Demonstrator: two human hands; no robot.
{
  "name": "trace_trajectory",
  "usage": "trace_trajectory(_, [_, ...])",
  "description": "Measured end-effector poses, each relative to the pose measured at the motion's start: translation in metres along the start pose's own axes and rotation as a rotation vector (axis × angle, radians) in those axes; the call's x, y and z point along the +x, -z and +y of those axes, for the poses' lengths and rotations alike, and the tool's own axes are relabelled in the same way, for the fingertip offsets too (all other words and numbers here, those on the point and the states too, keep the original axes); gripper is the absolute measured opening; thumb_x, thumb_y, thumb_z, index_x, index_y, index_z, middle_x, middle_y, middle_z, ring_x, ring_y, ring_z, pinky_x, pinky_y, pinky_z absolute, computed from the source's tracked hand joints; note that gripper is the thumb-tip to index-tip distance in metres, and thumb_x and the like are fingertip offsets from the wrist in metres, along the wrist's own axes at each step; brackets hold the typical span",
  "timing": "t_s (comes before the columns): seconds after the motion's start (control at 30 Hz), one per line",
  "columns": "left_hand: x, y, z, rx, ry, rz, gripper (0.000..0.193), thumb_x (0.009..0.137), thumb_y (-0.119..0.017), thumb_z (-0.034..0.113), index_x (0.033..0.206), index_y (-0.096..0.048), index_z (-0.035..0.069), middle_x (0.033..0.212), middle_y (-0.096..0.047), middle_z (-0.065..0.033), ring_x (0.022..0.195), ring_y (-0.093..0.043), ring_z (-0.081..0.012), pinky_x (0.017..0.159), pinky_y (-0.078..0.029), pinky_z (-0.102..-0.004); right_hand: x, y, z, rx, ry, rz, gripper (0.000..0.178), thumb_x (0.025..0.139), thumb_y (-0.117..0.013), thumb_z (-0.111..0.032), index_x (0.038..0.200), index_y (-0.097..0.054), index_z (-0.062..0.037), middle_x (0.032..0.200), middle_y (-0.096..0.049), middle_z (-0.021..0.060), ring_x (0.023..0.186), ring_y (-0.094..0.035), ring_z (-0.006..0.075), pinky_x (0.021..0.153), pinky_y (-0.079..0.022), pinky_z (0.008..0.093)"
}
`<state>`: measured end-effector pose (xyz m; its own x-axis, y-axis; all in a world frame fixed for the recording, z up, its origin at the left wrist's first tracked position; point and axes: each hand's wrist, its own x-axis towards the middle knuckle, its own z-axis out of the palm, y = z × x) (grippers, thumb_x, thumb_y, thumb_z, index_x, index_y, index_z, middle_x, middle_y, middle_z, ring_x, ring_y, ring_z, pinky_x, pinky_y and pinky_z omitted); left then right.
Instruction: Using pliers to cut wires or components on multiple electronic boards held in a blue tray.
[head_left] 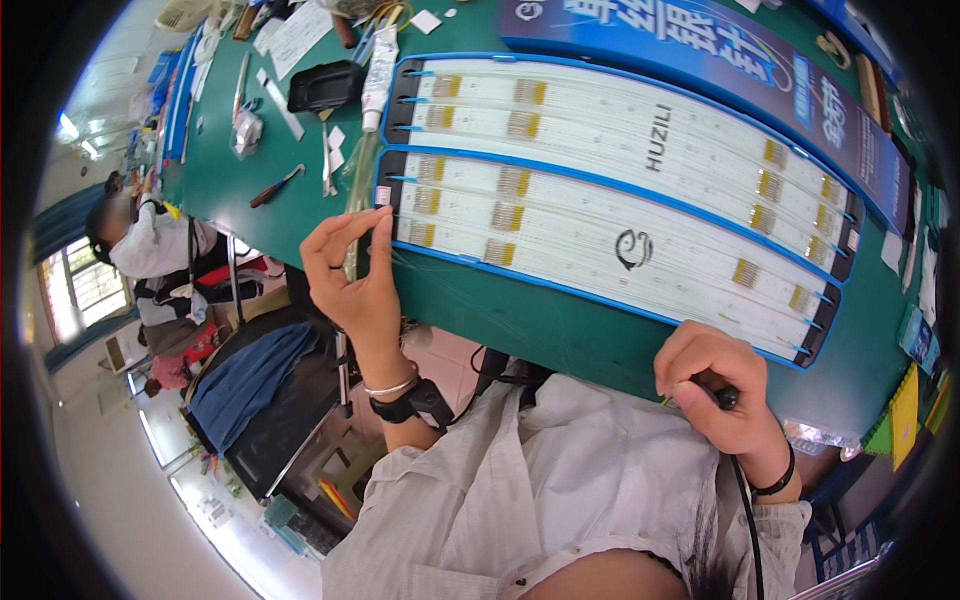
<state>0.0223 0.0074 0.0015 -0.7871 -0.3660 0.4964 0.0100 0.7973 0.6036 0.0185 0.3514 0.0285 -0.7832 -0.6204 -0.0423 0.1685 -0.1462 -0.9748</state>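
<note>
A long blue case [560, 268] lies opened flat on the green table, with white panels carrying rows of fine hooks on yellowish strips and clear lines along them. At its left end, the thumb and forefinger of my left hand [352, 285] are pinched together beside the corner; what they grip is too fine to make out. Faint clear strands run from near there along the table's front edge. By the case's near right edge, my right hand [712, 385] is closed round a small black-handled tool [728, 397], most of it hidden in the fist.
Behind the case lies a long blue printed box [690, 50]. Further left are a white tube [380, 75], a black tray [325, 88], a hooked hand tool [277, 187] and scraps of paper. A black cable [748, 520] hangs below my right hand. Another person [165, 245] sits far left.
</note>
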Motion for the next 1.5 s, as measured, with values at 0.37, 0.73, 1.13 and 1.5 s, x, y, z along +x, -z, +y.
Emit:
trace_trajectory(0.37, [0.013,-0.02,0.09,-0.434,-0.245,-0.392,0.023,0.08,-0.078,-0.005,0.093,-0.062,0.005,0.087,-0.077,-0.0016,0.083,-0.073,-0.0167,0.104,-0.046,-0.0465,-0.011,0.022,-0.037,-0.71,0.242,0.333,0.017,0.069,-0.073,0.005,0.084,-0.067,0.0004,0.083,-0.06,0.0106,0.061,-0.054,0.0153,0.053,-0.041,0.0253])
trace_trajectory(0.73, [-0.002,-0.065,0.145,-0.472,-0.339,-0.813,0.031,0.081,-0.077,-0.006,0.102,-0.057,0.006,0.087,-0.077,-0.0077,0.085,-0.075,-0.017,0.101,-0.047,-0.0456,-0.009,0.031,-0.022,-1.021,0.341,0.472,0.02,0.063,-0.072,0.003,0.079,-0.061,-0.0028,0.081,-0.057,0.0079,0.063,-0.057,0.0215,0.051,-0.043,0.0305])
trace_trajectory(1.13, [-0.003,-0.087,0.159,-0.488,-0.36,-0.835,0.025,0.079,-0.079,-0.002,0.095,-0.061,0.006,0.083,-0.075,-0.0039,0.083,-0.073,-0.0187,0.102,-0.048,-0.0445,-0.011,0.048,-0.039,-1.147,0.322,0.498,0.021,0.07,-0.073,0.005,0.09,-0.069,-0.0011,0.083,-0.06,0.0095,0.066,-0.061,0.0226,0.055,-0.047,0.0304])
trace_trajectory(1.5, [-0.009,-0.087,0.161,-0.442,-0.345,-0.894,0.022,0.078,-0.08,0.001,0.092,-0.064,0.006,0.084,-0.074,-0.0019,0.085,-0.07,-0.0204,0.102,-0.047,-0.0455,-0.026,0.068,-0.05,-0.82,0.355,0.713,0.059,0.077,-0.076,0.007,0.131,-0.055,-0.0005,0.097,-0.063,0.0065,0.074,-0.047,0.0082,0.064,-0.037,0.0215])
